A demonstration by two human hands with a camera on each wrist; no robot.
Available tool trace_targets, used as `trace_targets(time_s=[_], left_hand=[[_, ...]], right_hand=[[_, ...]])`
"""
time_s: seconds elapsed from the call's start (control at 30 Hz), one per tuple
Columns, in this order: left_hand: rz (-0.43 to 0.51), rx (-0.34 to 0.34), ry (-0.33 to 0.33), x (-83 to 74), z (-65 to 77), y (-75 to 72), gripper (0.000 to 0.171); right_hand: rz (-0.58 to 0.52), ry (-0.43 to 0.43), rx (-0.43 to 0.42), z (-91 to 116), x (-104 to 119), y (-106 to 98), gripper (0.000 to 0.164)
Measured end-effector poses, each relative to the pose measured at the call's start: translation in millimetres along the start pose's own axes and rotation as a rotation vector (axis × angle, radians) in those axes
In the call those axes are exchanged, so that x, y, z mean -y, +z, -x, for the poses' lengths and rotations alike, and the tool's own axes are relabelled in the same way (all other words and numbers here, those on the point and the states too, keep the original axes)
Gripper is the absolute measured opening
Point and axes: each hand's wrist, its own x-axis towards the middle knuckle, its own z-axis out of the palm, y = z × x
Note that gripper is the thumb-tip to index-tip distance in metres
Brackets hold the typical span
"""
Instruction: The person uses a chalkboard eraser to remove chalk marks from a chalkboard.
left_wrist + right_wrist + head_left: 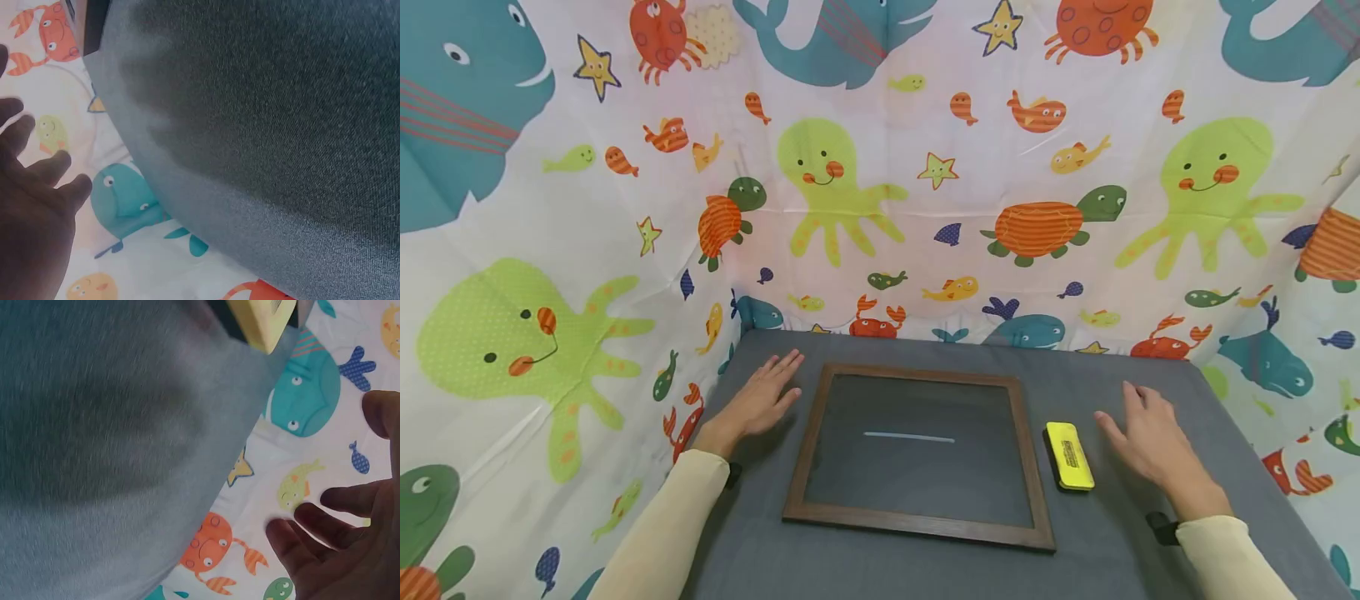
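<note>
A chalkboard (917, 492) in a brown wooden frame lies on the grey cloth-covered table, with one pale horizontal chalk line (910, 437) across its middle. Left of the frame, my left hand (760, 396) hovers over the cloth, fingers extended and holding nothing. My right hand (1157, 442) is over the table on the other side, fingers loosely bent, nothing in its grasp. Between the board and that hand lies a yellow eraser (1070, 456) with a dark underside. In the right wrist view the eraser (269, 325) shows at the top, apart from the fingers (337, 525).
White curtains (880, 250) printed with sea animals stand along the back and both sides of the table. The grey table (895, 575) reaches back to the curtain. Each wrist wears a dark strap below a cream sleeve (662, 517).
</note>
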Motion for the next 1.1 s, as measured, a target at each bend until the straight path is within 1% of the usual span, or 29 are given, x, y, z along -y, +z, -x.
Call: trace_targets(time_s=[0.1, 0.23, 0.37, 0.53, 0.73, 0.83, 0.9, 1.1], left_hand=[[0.014, -0.006, 0.045, -2.0, 1.0, 2.6, 0.066], [0.006, 0.006, 0.085, -4.2, 1.6, 9.3, 0.066], [0.017, 0.045, 0.106, -7.0, 2.4, 14.9, 0.067], [0.018, 0.135, 0.092, -8.8, 3.3, 21.6, 0.068], [0.042, 0.207, 0.056, -10.7, 5.4, 25.4, 0.071], [0.052, 0.231, 0.048, -11.5, 5.5, 26.3, 0.071], [0.058, 0.234, 0.05, -12.1, 5.5, 26.6, 0.071], [0.075, 0.245, 0.033, -12.9, 6.5, 27.6, 0.07]], right_hand=[[-0.008, 0.009, 0.037, 2.2, 6.9, -1.2, 0.084], [0.0, 0.015, 0.068, 7.3, 14.0, 2.8, 0.075], [-0.01, 0.013, 0.104, 9.4, 20.0, 9.8, 0.071], [-0.016, 0.0, 0.147, 10.3, 25.4, 22.2, 0.073], [-0.025, 0.022, 0.163, 12.6, 35.8, 37.0, 0.083], [-0.032, 0.046, 0.165, 14.1, 40.6, 41.7, 0.088], [-0.031, 0.063, 0.17, 14.8, 42.4, 44.2, 0.091], [-0.023, 0.102, 0.167, 13.9, 46.3, 48.2, 0.091]])
